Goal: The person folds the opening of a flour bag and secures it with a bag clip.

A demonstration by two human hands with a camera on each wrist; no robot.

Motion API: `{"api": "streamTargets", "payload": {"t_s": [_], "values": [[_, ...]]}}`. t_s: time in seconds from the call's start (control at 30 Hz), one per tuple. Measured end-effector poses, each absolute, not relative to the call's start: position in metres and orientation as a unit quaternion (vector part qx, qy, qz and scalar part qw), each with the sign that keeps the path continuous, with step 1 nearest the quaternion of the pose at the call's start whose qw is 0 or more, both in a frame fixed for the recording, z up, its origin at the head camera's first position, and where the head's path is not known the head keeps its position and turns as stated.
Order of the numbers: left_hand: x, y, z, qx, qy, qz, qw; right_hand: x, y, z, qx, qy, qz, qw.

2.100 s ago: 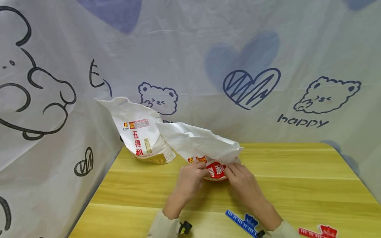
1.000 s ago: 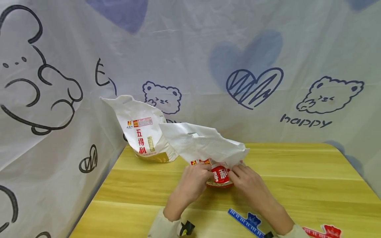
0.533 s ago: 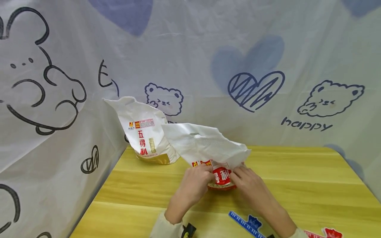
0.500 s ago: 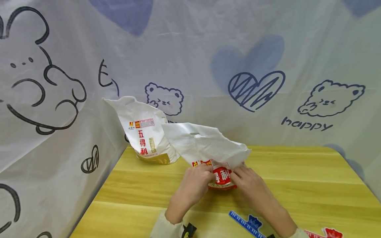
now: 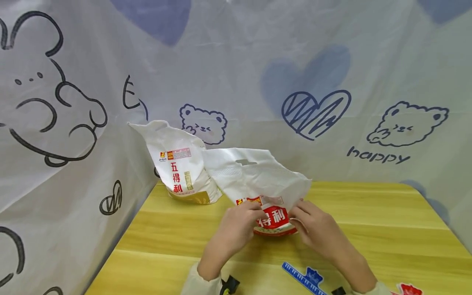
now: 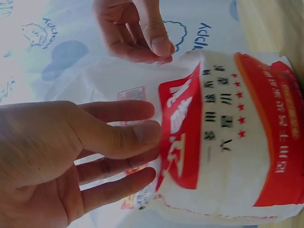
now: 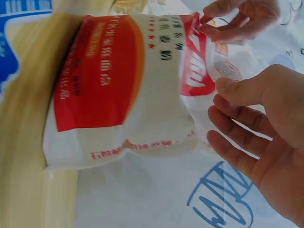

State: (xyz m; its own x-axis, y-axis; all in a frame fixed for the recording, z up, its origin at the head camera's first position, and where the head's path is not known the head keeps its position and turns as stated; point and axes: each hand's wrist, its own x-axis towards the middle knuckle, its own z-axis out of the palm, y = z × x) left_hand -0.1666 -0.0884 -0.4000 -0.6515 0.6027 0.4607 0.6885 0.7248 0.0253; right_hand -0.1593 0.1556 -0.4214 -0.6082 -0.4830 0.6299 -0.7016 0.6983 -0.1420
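A white flour bag (image 5: 274, 215) with a red printed panel stands at mid-table, its loose top (image 5: 258, 168) leaning back and left. A slot-shaped handle hole shows in that top. At the bag's left side is my left hand (image 5: 239, 225), fingers fairly straight and fingertips touching the bag by its red panel. My right hand (image 5: 317, 227) is at the right side with thumb and fingers apart. In the right wrist view the right hand (image 7: 266, 128) has loosely bent fingers beside the bag (image 7: 156, 80) and grips nothing; whether its fingertips touch is unclear.
A second white flour bag (image 5: 184, 172) stands behind on the left, its top slumped left. A blue ruler-shaped clip (image 5: 304, 278) and a red one (image 5: 409, 289) lie near the front right of the wooden table (image 5: 387, 229). A printed cloth (image 5: 239, 82) hangs behind.
The fingers have loosened from the bag, and the right hand has shifted a little right. The bag's top has risen slightly, and more of its handle hole and red panel shows.
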Motion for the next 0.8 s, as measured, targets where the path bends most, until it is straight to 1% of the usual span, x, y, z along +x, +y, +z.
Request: {"api": "streamTargets", "payload": {"t_s": [0.17, 0.37, 0.57, 0.73, 0.8], "values": [[-0.166, -0.096, -0.392, -0.362, -0.886, -0.181, 0.228, -0.159, 0.163, -0.408, 0.311, -0.876, 0.222, 0.296], [-0.167, -0.106, -0.385, -0.366, -0.849, -0.279, 0.260, -0.160, 0.176, -0.394, 0.279, -0.867, 0.262, 0.319], [-0.172, -0.111, -0.383, -0.356, -0.810, -0.341, 0.318, -0.166, 0.184, -0.383, 0.240, -0.854, 0.308, 0.343], [-0.181, -0.111, -0.371, -0.343, -0.773, -0.380, 0.374, -0.174, 0.184, -0.380, 0.207, -0.844, 0.370, 0.329], [-0.186, -0.110, -0.364, -0.342, -0.762, -0.389, 0.388, -0.177, 0.184, -0.380, 0.195, -0.841, 0.388, 0.322]]}}
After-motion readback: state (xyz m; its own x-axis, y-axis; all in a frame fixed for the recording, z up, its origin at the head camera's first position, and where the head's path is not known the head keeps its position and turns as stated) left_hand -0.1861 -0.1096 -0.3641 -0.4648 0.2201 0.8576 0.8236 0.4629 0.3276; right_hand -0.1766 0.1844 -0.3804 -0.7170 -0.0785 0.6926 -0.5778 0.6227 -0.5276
